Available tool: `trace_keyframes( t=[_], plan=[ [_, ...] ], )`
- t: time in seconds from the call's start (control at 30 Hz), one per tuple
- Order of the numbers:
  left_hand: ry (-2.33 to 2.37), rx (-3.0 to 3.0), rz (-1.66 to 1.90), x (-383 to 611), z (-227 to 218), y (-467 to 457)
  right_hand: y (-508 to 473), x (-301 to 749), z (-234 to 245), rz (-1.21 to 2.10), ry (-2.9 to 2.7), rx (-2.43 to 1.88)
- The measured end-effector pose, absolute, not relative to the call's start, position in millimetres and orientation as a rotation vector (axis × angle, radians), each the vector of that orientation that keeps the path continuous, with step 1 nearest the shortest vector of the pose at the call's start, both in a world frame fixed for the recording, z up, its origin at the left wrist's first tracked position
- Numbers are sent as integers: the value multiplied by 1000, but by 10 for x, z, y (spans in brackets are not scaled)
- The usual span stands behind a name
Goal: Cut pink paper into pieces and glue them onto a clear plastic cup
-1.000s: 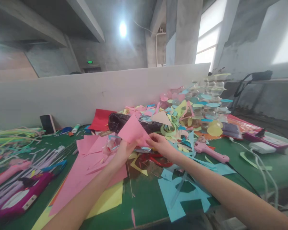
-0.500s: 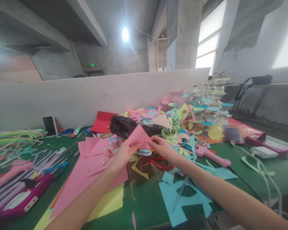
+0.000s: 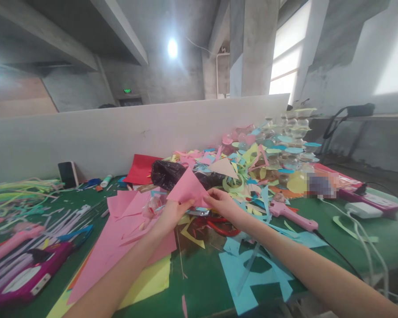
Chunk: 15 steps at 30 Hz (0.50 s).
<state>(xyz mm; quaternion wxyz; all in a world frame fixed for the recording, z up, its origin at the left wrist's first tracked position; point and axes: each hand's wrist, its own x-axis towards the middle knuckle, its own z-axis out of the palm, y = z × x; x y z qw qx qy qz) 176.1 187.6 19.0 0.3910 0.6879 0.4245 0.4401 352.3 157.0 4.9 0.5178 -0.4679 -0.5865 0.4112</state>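
The pink paper piece [image 3: 187, 184] is up in the air over the middle of the worktop [image 3: 192, 293], between the person's two hands. The left hand [image 3: 178, 210] pinches its lower edge on the left and the right hand [image 3: 219, 201] pinches it on the right. Gripping it at both sides probably serves to steady it and spread it flat, and lifting it gives it room above the clutter. It looks plain, matt and roughly triangular, with its point upward; whether it is folded or a single layer I cannot tell.

Just below the hands lie red-handled scissors [image 3: 223, 227], seemingly within easy reach. To the left, larger pink sheets [image 3: 101, 260] overlap a yellow sheet [image 3: 152, 279], presumably stacked as stock near the working spot. On the right, a blue offcut [image 3: 232, 276] with shapes cut out lies near the front edge. A pink glue gun [image 3: 295, 216] rests beyond it, handle toward the person, likely for a quick grab. Behind the hands, a black plastic bag [image 3: 164, 173] sits before heaped paper scraps [image 3: 245, 161].
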Motion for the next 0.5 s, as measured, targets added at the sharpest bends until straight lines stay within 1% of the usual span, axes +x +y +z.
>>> trace_keyframes(
  t=[0.17, 0.33, 0.5],
  plan=[
    [1223, 1753, 976, 1739, 214, 1863, 1585, 3535, 61, 985, -1383, -1104],
    [1124, 1760, 948, 1732, 260, 1850, 1603, 3567, 86, 951, -1372, -1082],
    [1127, 1807, 907, 1706, 275, 1867, 1614, 3596, 114, 936, -1362, -1108]
  ],
)
